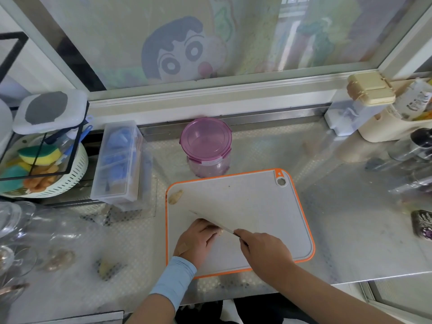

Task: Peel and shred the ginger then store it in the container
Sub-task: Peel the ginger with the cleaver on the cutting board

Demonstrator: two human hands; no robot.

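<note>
**Ginger** (219, 231). Small pale piece, pinned to the board under your left hand (197, 242). Your fingers curl down over it and hold it. Only its tip shows past them; the rest is hidden.

**Knife** (210, 222). Held in your right hand (264, 247), fingers wrapped round a handle the hand hides. The blade runs away from that grip, across the front of your left fingers and on beyond them. Its edge sits at the exposed tip of the ginger.

**Board** (257, 206). Grey with an orange rim, lying under both grips.

**Second piece of ginger** (175, 197). On the board, well beyond your left hand, near the far corner.

**Container** (205, 148). Clear, with a purple lid on it, standing past the board's far edge, well apart from both hands.

**Scraps** (106, 268). On the counter, outward of your left wrist; you cannot tell whether they are peel or root.

**Hazards, as judged.**
- The held piece is small, so your fingertips lie just beside the edge. A slip on the moist surface, or a cut angled toward the holding hand, would likely reach them.
- A rounded piece may roll under the blade and give uneven shreds.
- Fine shreds may scatter off the board's near edge.
- The lid is on, so storing will need a freed hand first.
</note>
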